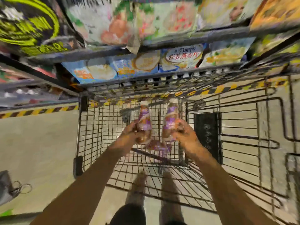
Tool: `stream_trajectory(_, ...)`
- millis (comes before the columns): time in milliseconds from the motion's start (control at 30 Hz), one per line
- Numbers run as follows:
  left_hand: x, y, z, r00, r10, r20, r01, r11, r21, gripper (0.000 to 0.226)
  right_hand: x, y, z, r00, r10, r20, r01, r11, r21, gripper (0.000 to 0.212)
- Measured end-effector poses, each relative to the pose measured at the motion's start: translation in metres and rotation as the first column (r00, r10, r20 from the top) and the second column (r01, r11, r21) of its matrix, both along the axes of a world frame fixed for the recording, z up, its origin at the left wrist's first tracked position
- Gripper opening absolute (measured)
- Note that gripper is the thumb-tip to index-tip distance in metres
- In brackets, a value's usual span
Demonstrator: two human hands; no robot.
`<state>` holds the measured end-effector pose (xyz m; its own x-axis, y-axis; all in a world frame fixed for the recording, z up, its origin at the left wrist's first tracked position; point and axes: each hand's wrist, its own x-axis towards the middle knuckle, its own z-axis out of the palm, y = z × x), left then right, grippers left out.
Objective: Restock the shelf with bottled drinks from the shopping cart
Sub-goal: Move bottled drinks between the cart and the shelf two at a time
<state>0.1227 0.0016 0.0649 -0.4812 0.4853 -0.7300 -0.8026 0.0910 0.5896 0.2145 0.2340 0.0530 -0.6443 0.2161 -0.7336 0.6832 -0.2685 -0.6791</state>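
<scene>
Red characters 营养燕麦片 are showing on the blue-and-white oval-panelled food packet (181, 57) sitting on the dark metal shelf (253, 71).

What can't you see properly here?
- Head view: print on the left bottle and right bottle, smeared by blur and partly covered by the left hand and right hand.
- Head view: purple bottles lying in the shopping cart, blurred, partly behind the held ones; number unclear.
- Head view: top-shelf packets, cut off by the upper edge.

Outstretched left hand (131, 131) and right hand (185, 133) grip bottles (145, 118).
</scene>
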Motion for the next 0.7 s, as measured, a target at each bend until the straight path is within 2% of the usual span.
stream_trajectory(100,-0.006,-0.012,0.056,1.000,-0.024,-0.005,0.024,0.998,0.055,0.076,0.002,-0.011,0.064,0.999,0.021,-0.040,-0.024,0.997,-0.078,0.055)
stream_trajectory(300,0.008,-0.043,0.163,0.998,0.069,0.004,-0.067,0.966,0.249,0.094,0.020,-0.047,0.187,0.982,-0.013,-0.188,-0.018,0.987,-0.160,0.056)
stream_trajectory(400,0.031,-0.066,0.212,0.990,0.134,-0.039,-0.116,0.947,0.300,0.077,0.035,-0.072,0.233,0.955,-0.004,-0.295,-0.059,0.977,-0.204,0.055)
stream_trajectory(500,0.054,-0.092,0.243,0.982,0.168,-0.092,-0.126,0.928,0.350,0.067,0.044,-0.095,0.262,0.925,0.085,-0.370,-0.156,0.974,-0.165,0.103)
stream_trajectory(533,0.064,-0.103,0.256,0.976,0.182,-0.122,-0.126,0.921,0.368,0.068,0.048,-0.106,0.273,0.912,0.107,-0.397,-0.177,0.974,-0.143,0.102)
stream_trajectory(633,0.092,-0.137,0.289,0.945,0.242,-0.221,-0.147,0.915,0.376,0.074,0.059,-0.140,0.303,0.874,0.136,-0.467,-0.216,0.969,-0.122,0.067)
stream_trajectory(700,0.107,-0.161,0.310,0.918,0.299,-0.260,-0.200,0.916,0.346,0.078,0.064,-0.162,0.319,0.861,0.151,-0.486,-0.236,0.965,-0.119,0.061)
